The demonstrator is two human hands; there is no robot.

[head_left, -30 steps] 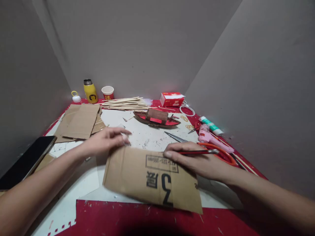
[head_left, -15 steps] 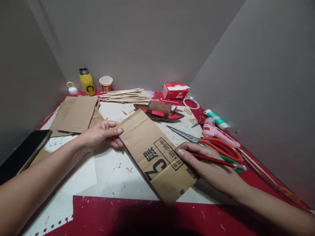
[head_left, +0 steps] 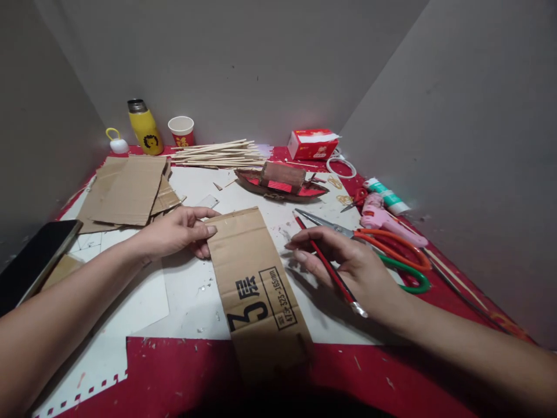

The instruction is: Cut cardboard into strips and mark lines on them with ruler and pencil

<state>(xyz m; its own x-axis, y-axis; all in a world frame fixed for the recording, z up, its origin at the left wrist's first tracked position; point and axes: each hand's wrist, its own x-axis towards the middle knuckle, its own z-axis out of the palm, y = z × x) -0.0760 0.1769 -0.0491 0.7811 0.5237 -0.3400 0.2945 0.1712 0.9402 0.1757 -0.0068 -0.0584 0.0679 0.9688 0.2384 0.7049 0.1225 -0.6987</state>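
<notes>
My left hand (head_left: 189, 232) pinches the far left corner of a brown cardboard piece (head_left: 243, 249), thumb on top. Black print, including a large 3 and a boxed size label, runs along the cardboard, and its near end falls into dark shadow. To the right of it, my right hand (head_left: 343, 261) is apart from the cardboard and holds a red and black pencil (head_left: 326, 264) between thumb and fingers. The pencil's tip points away from me, up and left. Scissors (head_left: 374, 235) with orange and green handles lie just beyond and partly behind that hand.
A small model boat (head_left: 278, 181) stands behind the cardboard, near wooden sticks (head_left: 217, 155). Cardboard sheets (head_left: 130, 188) and a phone (head_left: 39, 261) lie left. A yellow bottle (head_left: 145, 130), paper cup (head_left: 181, 130) and red tissue box (head_left: 312, 145) line the back; a pink glue gun (head_left: 378, 217) lies right.
My right hand has let go of the cardboard and moved off its right side, the pencil now swung to point away. The cardboard has turned, its near end shifting left and toward me.
</notes>
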